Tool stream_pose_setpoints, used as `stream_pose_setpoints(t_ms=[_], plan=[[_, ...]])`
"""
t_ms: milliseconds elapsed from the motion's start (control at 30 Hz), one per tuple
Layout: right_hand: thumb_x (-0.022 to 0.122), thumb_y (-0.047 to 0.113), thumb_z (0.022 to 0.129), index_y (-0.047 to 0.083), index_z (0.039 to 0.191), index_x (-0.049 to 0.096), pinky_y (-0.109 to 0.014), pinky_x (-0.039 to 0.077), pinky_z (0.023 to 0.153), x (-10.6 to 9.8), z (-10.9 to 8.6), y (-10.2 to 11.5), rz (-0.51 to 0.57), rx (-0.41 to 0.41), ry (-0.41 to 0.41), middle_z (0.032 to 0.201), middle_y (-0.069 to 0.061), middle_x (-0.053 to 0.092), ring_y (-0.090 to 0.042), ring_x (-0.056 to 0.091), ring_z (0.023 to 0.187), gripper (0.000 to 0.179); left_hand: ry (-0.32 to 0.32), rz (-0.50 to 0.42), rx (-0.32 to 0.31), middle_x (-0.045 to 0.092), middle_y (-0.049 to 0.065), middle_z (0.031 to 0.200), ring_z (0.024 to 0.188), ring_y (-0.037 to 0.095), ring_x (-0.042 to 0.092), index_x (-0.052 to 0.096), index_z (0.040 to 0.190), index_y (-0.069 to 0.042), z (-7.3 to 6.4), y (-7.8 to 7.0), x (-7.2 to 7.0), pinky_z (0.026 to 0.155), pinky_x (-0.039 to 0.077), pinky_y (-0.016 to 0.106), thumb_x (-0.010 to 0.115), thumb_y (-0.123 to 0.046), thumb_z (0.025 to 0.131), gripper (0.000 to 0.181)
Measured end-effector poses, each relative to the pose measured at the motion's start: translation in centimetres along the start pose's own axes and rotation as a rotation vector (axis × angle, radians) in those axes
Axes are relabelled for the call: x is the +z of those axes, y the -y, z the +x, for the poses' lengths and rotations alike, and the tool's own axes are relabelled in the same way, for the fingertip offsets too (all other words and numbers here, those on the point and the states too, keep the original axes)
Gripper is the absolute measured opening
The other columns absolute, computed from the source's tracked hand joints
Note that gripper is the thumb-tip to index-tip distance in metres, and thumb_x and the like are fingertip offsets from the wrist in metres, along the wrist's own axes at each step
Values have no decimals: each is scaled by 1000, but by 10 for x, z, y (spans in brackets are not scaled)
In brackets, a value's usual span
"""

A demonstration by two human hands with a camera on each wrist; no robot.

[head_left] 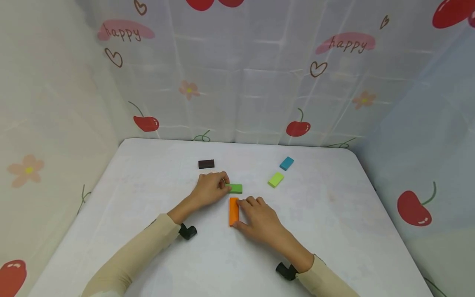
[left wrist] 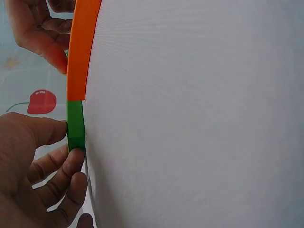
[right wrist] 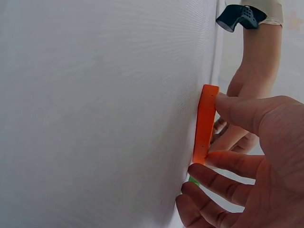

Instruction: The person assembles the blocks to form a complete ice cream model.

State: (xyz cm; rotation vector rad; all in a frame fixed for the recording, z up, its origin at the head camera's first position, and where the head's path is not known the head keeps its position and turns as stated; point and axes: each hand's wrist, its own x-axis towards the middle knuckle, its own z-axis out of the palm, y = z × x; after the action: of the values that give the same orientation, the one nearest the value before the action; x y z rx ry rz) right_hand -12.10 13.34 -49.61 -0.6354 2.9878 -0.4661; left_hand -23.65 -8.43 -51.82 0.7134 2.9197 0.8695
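My left hand pinches the left end of a green block, thumb on one side and a fingertip at its end. Nearer to me, an orange block lies lengthwise away from me on the white table. The right hand holds it from the right, with the thumb at its near end and the index finger toward its far end. In the left wrist view the orange block overlaps part of the green block. In the right wrist view only a sliver of green shows beyond the orange block.
A black block lies behind the left hand. To the back right are a lime block and a blue block. The white table ends at a printed curtain behind and at the sides.
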Motion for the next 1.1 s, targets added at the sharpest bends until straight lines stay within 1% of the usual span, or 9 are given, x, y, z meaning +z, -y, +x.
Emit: stream_pose_setpoints(t_ms=[233, 433, 700, 900, 1100], plan=[[81, 52, 94, 13, 145, 64, -43, 57, 93, 0, 0, 2, 24, -19, -5, 133, -5, 68, -26, 59, 114, 67, 23, 4, -16, 70, -10, 82, 79, 9, 61, 70, 105, -19, -6, 1, 1, 100, 43, 54, 75, -35, 100, 17], [80, 52, 94, 14, 146, 63, -43, 57, 94, 2, -1, 1, 19, -14, -3, 134, -5, 68, -26, 59, 115, 66, 42, -9, -14, 69, -11, 82, 76, 8, 60, 70, 107, -18, -9, 0, 1, 101, 41, 54, 75, -35, 101, 19], [82, 50, 94, 13, 146, 64, -43, 57, 94, 0, 0, 0, 20, -5, -2, 135, -6, 68, -26, 59, 115, 66, 64, -23, 0, 68, -11, 81, 75, 8, 59, 68, 106, -20, -10, -1, 1, 97, 40, 50, 75, -35, 101, 18], [82, 49, 94, 13, 146, 64, -43, 57, 94, -1, -1, 0, 41, -3, -5, 135, -5, 68, -26, 59, 115, 66, 77, -23, 4, 67, -11, 81, 74, 8, 58, 68, 105, -20, -11, -2, 1, 98, 40, 51, 75, -34, 101, 17], [82, 50, 93, 14, 146, 64, -42, 57, 93, 0, -1, -1, 32, -5, -11, 133, -5, 68, -25, 58, 113, 66, 80, -30, 3, 67, -11, 81, 75, 9, 58, 68, 106, -19, -12, -5, -1, 99, 40, 52, 75, -34, 100, 18]])
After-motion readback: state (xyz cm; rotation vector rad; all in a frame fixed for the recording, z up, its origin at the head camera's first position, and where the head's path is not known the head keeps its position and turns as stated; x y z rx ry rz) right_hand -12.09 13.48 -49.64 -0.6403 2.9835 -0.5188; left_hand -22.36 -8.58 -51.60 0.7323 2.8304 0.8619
